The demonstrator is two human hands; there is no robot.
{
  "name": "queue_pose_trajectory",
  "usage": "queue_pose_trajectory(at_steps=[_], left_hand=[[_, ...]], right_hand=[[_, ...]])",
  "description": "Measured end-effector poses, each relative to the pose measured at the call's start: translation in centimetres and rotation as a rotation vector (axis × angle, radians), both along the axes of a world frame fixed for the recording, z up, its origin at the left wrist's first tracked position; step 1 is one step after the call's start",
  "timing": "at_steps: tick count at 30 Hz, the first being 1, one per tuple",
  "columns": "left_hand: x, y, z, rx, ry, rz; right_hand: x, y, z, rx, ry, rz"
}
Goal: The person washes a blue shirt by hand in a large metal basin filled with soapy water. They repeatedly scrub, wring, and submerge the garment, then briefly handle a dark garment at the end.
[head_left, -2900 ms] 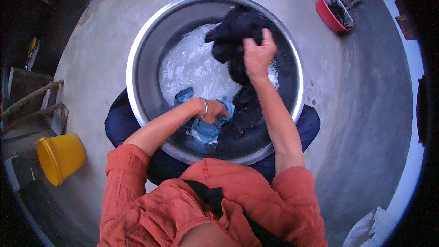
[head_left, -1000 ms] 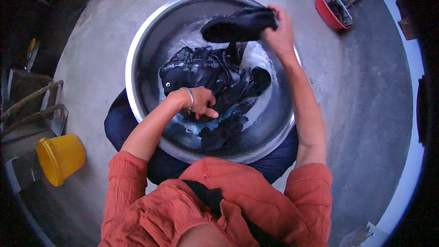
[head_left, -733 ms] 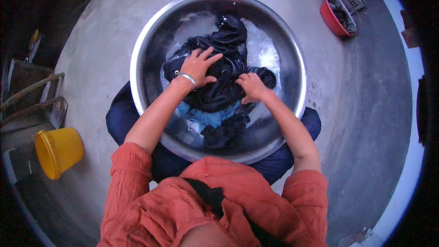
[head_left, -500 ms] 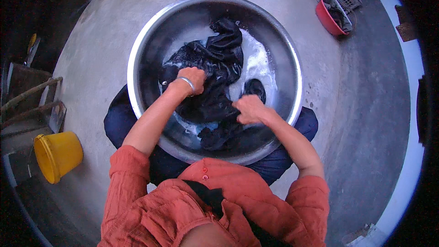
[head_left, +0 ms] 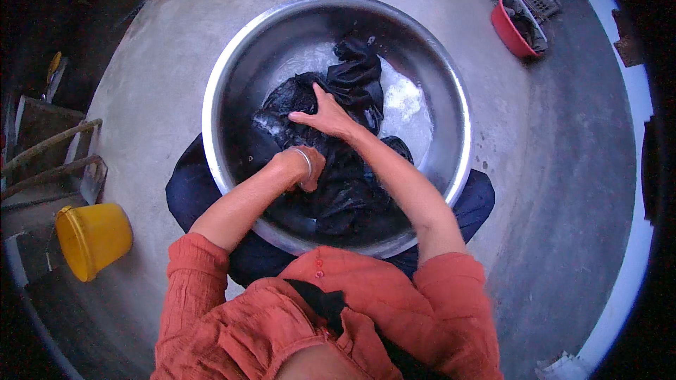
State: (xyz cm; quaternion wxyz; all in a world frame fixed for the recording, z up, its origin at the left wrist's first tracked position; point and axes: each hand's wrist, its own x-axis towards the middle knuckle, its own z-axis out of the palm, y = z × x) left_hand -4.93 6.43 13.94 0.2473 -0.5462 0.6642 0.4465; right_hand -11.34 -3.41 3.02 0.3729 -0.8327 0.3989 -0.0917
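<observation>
Left hand point(head_left: 310, 167) grip closed in dark wet garment point(head_left: 345, 190), right hand point(head_left: 325, 116) flat on it, steel basin point(head_left: 211, 98)

Black wet cloth point(head_left: 338, 162) in silver basin point(head_left: 225, 77), white suds, orange-red sleeves, yellow bucket point(head_left: 91, 239), red tub point(head_left: 510, 32)

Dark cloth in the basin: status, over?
Left hand gripping dark cloth; right hand pressed flat on it. Cloth wet, bunched in metal basin, soapy water. Nothing in the way.
</observation>
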Motion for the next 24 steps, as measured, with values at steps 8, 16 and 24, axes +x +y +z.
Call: queue_pose_trajectory(at_steps=[8,16,24], left_hand=[[6.4,-2.6,0.6,-0.701,0.631,0.508],[5.2,-2.4,-7.3,-0.758,0.254,0.417],[2.7,-2.4,-8.4,-0.326,-0.015,0.187]], right_hand=[[0.0,3.4,1.3,0.347,-0.246,0.409],[-4.3,7.2,7.2,0.170,0.001,0.897],[-4.6,-3.4,1.5,-0.752,-0.051,0.158]])
